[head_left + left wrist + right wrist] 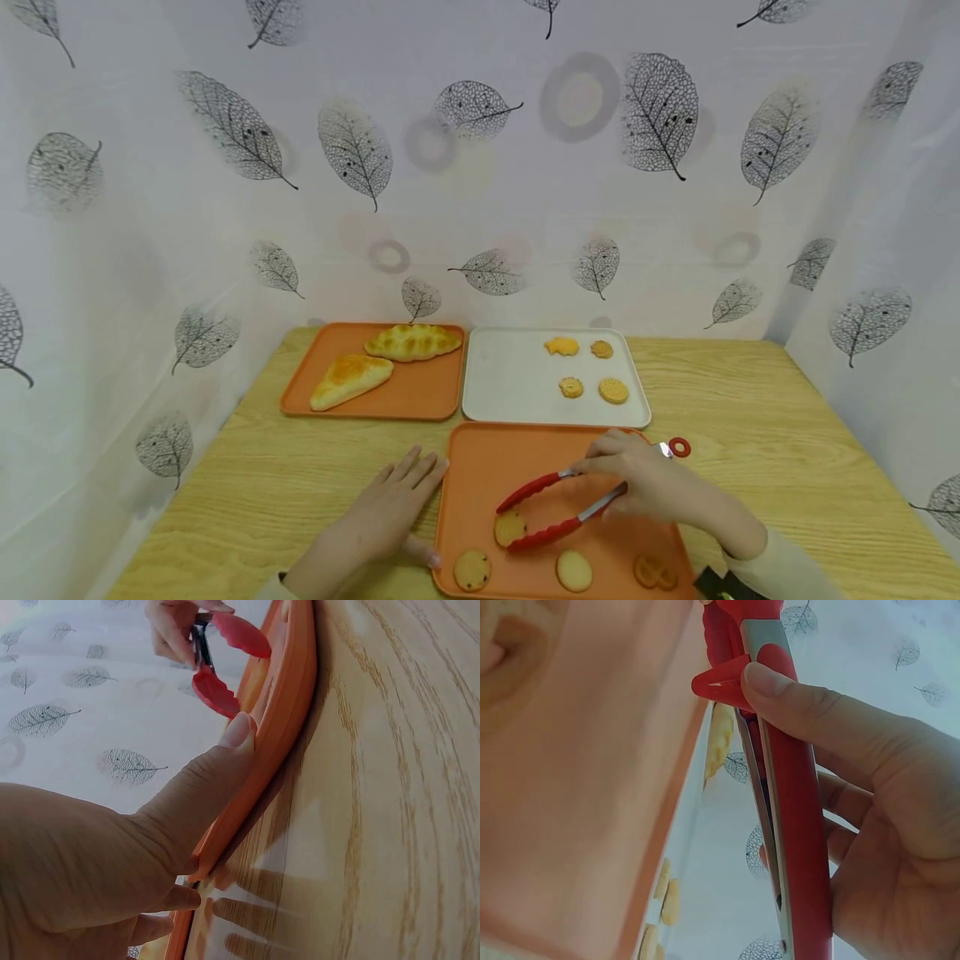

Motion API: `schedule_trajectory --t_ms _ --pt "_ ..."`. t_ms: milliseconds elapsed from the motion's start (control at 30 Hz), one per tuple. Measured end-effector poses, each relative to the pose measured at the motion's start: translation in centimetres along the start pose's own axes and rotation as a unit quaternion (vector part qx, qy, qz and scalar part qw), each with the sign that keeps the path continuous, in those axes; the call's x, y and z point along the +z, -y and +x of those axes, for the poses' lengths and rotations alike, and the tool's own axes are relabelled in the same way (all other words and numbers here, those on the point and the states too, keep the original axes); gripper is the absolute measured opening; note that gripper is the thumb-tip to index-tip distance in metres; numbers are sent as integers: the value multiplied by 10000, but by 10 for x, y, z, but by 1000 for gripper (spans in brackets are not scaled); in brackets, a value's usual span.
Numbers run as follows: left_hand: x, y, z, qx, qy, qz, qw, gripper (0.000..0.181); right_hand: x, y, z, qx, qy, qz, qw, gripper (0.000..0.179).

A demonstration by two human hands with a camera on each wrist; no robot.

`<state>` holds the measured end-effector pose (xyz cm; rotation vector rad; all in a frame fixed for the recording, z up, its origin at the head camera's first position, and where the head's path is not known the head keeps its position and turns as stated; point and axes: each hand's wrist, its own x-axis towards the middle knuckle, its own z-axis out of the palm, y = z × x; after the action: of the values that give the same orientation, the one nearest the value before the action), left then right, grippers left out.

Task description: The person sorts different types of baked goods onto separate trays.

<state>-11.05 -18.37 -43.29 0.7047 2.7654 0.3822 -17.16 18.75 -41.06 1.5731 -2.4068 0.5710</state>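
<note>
My right hand (641, 475) grips a pair of red-tipped metal tongs (802, 817) around the handles, over the near orange tray (495, 454). In the head view the tongs' spread tips stand on either side of a round cookie (510, 528) that lies toward the tray's left side. With fingers straight, my left hand (382, 512) rests at that tray's left edge; in the left wrist view its thumb (202, 776) touches the rim. Another dotted cookie (472, 570), a plain oval cookie (573, 571) and a pretzel-shaped cookie (655, 572) lie along the tray's near side.
Behind on the left, a second orange tray (420, 400) bears a triangular bread (350, 381) and a braided loaf (412, 342). Beside it a white tray (510, 383) holds several small cookies on its right half. A leaf-print curtain (480, 183) surrounds the wooden table (735, 400).
</note>
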Motion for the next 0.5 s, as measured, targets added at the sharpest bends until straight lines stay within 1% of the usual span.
schedule_trajectory --t_ms 67,233,500 --pt "0 0 0 -3 5 -21 10000 121 -2 -3 1 -22 -73 -79 9999 55" --pt "1 0 1 7 3 -25 10000 121 -11 -11 2 153 -80 -122 9998 56" --pt "3 1 1 4 -33 3 10000 122 -29 -28 8 356 -174 -496 9980 58"
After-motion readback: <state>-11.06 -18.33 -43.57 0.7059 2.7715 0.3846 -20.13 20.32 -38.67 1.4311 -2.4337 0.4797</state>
